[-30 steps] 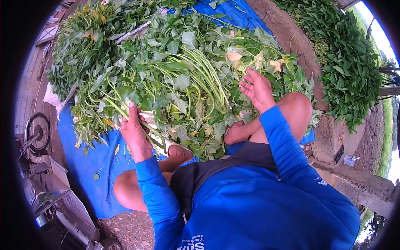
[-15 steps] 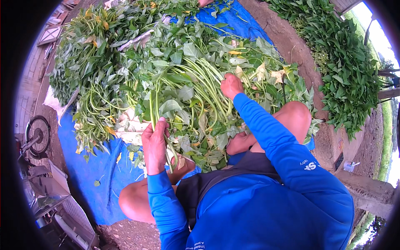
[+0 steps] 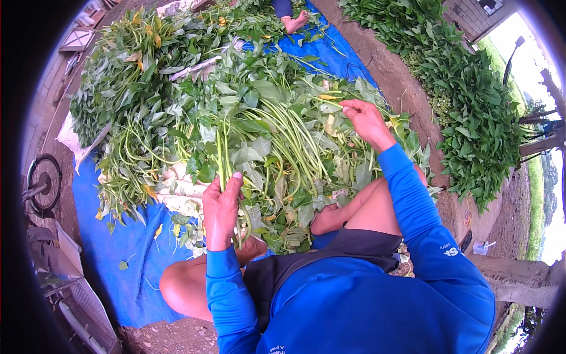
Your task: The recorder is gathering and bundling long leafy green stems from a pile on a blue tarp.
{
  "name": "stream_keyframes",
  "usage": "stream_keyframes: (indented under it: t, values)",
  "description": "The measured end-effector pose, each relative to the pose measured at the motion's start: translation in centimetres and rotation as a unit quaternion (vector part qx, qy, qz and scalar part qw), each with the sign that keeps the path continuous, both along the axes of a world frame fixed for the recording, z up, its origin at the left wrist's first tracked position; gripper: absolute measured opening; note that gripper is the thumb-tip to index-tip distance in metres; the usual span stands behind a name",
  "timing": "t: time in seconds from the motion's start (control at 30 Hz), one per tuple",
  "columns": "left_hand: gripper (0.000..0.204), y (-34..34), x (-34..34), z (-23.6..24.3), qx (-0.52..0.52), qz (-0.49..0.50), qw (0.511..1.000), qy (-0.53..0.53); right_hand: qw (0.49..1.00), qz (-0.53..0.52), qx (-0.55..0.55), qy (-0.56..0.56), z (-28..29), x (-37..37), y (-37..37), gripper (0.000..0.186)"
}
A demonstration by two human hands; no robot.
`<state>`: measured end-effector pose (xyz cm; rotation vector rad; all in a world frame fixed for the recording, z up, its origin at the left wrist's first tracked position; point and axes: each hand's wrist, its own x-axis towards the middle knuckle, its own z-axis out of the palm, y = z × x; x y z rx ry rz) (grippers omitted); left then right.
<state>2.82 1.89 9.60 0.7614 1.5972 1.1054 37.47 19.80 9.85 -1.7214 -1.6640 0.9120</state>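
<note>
My left hand is closed around a few long green water spinach stems, held upright with their lower ends hanging below my fist. My right hand is raised over the right side of the pile, thumb and fingers pinched together at the end of a thin water spinach stem. A yellow leaf lies close to those fingertips. Between my hands spreads a loose heap of water spinach, its pale stems fanned out toward me. Leaves partly hide the stems.
A blue tarp lies under the heap. Denser greens are piled at the far left. Another person's foot shows at the far edge. More leafy bundles line the right, past bare ground. A wheel stands at left.
My right hand has left the fanned stems and moved right, now pinching a thin stem. My left hand still grips its stems. The other person's foot and leg show more.
</note>
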Motion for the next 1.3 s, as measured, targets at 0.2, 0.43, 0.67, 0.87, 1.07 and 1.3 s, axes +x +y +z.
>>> stream_keyframes:
  t: [0.2,0.43,0.67,0.87,1.07,1.3]
  values:
    - [0.027,-0.5,0.1,-1.4,0.026,-0.005,0.999,0.021,0.910,-0.056,-0.182,0.369,2.6,1.5,-4.5,0.021]
    - [0.021,-1.5,2.2,-1.5,0.037,-0.011,0.998,0.041,0.939,-0.063,-0.062,0.331,1.2,-4.4,-12.5,0.023]
    - [0.025,-2.0,6.0,-4.3,0.016,-0.031,0.981,-0.188,0.944,0.097,-0.114,0.294,-2.5,-12.0,-18.3,0.028]
    - [0.026,-2.7,5.9,-7.2,0.018,0.008,0.960,-0.280,0.954,0.162,-0.059,0.247,-3.9,-13.4,-19.2,0.032]
    - [0.027,-2.0,5.6,-6.1,0.036,0.033,0.983,-0.175,0.961,0.238,0.116,0.082,-3.1,-12.3,-18.8,0.017]
    - [0.028,0.5,1.6,-0.3,0.159,0.168,0.963,-0.136,0.966,0.192,-0.030,-0.171,-2.7,-5.6,-13.4,0.033]
